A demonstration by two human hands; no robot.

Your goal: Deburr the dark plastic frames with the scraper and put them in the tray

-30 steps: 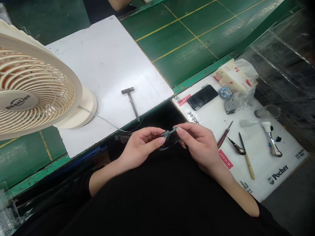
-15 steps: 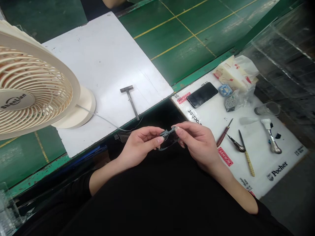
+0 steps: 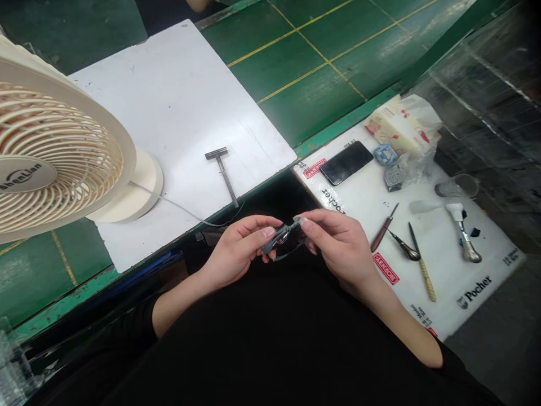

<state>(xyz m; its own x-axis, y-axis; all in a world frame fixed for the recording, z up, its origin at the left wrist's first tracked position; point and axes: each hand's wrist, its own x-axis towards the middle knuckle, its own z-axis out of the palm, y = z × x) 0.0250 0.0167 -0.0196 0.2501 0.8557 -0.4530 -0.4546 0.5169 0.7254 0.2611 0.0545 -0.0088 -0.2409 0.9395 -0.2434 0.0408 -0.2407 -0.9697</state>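
Between my two hands is a small dark grey part (image 3: 280, 237) with a thin curved edge and what looks like a clear section; its exact kind I cannot make out. My left hand (image 3: 239, 245) pinches its left end, thumb on top and fingertips beneath. The right end sits between the thumb and fingers of my right hand (image 3: 340, 239). Fingers cover both ends of the part. It is held in the air in front of my black top, close to the bench edge.
A cream fan (image 3: 59, 163) stands at left on a white board (image 3: 177, 101), its cable trailing toward me. A T-shaped metal tool (image 3: 224, 176) lies there. On the right-hand board are a phone (image 3: 346, 162), a screwdriver-like tool (image 3: 385, 227), a file (image 3: 422, 265), a clear cup (image 3: 456, 186) and tissues (image 3: 401, 121).
My left thumb has shifted up and back along the part, so more of its left end shows. My right hand keeps nearly the same grip. The view has moved slightly.
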